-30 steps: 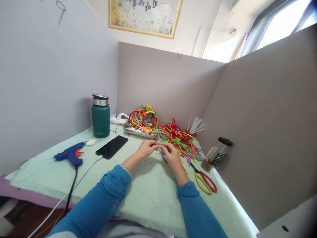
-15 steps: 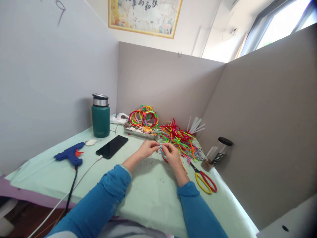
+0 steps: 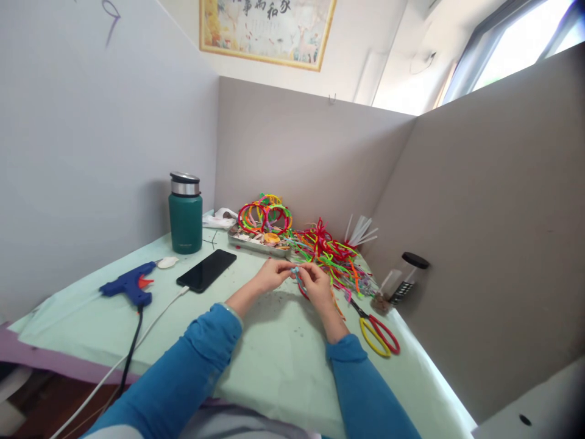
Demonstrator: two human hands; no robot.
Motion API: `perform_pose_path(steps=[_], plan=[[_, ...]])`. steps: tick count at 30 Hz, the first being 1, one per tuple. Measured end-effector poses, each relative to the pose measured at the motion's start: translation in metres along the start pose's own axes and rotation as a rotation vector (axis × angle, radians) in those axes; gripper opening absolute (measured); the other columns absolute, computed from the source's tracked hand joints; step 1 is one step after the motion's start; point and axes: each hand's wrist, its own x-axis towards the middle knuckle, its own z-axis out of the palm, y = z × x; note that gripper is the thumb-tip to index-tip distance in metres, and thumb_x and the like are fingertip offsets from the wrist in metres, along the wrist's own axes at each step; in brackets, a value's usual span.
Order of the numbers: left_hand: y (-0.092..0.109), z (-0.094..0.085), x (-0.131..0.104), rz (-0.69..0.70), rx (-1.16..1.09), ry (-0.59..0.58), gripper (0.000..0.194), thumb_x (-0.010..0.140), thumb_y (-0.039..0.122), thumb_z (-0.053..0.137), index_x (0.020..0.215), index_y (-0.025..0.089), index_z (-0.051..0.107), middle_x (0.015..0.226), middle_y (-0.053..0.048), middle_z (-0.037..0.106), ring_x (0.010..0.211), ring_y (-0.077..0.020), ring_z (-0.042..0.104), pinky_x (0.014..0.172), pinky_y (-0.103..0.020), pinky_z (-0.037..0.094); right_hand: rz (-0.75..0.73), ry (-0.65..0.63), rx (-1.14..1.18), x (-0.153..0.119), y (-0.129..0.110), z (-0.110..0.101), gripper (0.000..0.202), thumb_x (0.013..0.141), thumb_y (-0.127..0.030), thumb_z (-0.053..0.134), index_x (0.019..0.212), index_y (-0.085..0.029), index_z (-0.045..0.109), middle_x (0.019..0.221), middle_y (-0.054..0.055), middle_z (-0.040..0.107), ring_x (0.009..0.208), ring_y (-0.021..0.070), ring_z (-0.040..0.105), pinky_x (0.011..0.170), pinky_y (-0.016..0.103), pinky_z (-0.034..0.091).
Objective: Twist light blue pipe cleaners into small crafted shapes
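Near the middle of the table, my left hand and my right hand meet fingertip to fingertip. Both pinch a small light-blue fuzzy piece, which looks like pipe cleaner. A blue and red strand hangs below it beside my right fingers. Just behind and to the right of my right hand lies a tangled heap of coloured pipe cleaners. Scissors with one red and one yellow handle rest to the right of my right wrist.
A metal tray holds small pieces, with coloured rings on it. Leftward are a green bottle, a black phone with a white cable, and a blue glue gun. A clear jar leans at the right edge; partitions surround the table.
Both hands stay in nearly the same place. The light-blue piece between the fingertips has shifted slightly and shows a little more.
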Motion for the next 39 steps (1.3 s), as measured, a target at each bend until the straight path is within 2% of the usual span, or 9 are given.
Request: perform_pose_path(steps=[6,15,18,23,26,35,39], plan=[[-0.004,-0.001,0.002,-0.011,0.015,0.003,0.036,0.076,0.028,0.056,0.105,0.012,0.071,0.071,-0.005,0.069,0.063,-0.0119,0.056,0.057,-0.019,0.041,-0.035,0.002,-0.052,0.0,0.001,-0.002,0.025,0.083,-0.037,0.052,0.088,-0.017,0.066,0.07,0.003,0.063,0.058,0.0141,0.052,0.053,0.024,0.04],[-0.002,-0.002,0.001,0.008,0.054,-0.001,0.036,0.077,0.03,0.056,0.105,0.013,0.071,0.07,-0.003,0.069,0.061,-0.0113,0.054,0.056,-0.019,0.041,-0.06,0.008,-0.111,-0.001,-0.002,-0.003,0.029,0.085,-0.04,0.05,0.085,-0.017,0.066,0.068,0.003,0.062,0.062,0.0152,0.055,0.056,0.024,0.042],[0.0,-0.003,0.0,0.011,0.089,-0.006,0.035,0.077,0.032,0.055,0.1,0.013,0.072,0.069,-0.003,0.069,0.061,-0.0112,0.054,0.056,-0.019,0.04,-0.047,0.017,-0.102,-0.001,0.0,-0.002,0.028,0.085,-0.041,0.051,0.081,-0.017,0.065,0.069,0.003,0.062,0.06,0.0144,0.054,0.055,0.024,0.042],[-0.001,-0.003,0.0,0.002,0.151,0.025,0.033,0.078,0.039,0.054,0.083,0.013,0.075,0.068,-0.003,0.068,0.063,-0.0125,0.056,0.059,-0.02,0.042,-0.037,0.022,-0.071,-0.001,-0.003,0.001,0.028,0.082,-0.042,0.054,0.079,-0.017,0.065,0.069,0.003,0.063,0.056,0.0135,0.053,0.051,0.024,0.041],[-0.001,-0.003,0.0,-0.018,0.168,0.04,0.032,0.078,0.038,0.054,0.08,0.012,0.074,0.067,-0.003,0.068,0.063,-0.013,0.057,0.059,-0.02,0.043,-0.027,0.011,-0.046,-0.002,-0.007,0.002,0.027,0.081,-0.042,0.055,0.079,-0.017,0.064,0.066,0.002,0.062,0.052,0.0126,0.051,0.049,0.024,0.04],[0.008,-0.002,-0.002,-0.047,0.103,0.072,0.033,0.073,0.034,0.061,0.094,0.011,0.072,0.09,-0.009,0.073,0.075,-0.0166,0.062,0.067,-0.024,0.047,-0.064,0.024,-0.084,-0.002,-0.007,0.002,0.025,0.081,-0.041,0.055,0.078,-0.017,0.064,0.069,0.003,0.063,0.062,0.0152,0.055,0.055,0.025,0.042],[0.005,-0.002,0.0,-0.037,0.065,0.083,0.031,0.075,0.037,0.06,0.088,0.01,0.07,0.075,-0.007,0.071,0.069,-0.0156,0.062,0.064,-0.024,0.047,-0.06,0.008,-0.084,-0.003,-0.006,0.003,0.025,0.082,-0.041,0.054,0.079,-0.018,0.064,0.069,0.003,0.063,0.06,0.0148,0.054,0.055,0.025,0.042]])
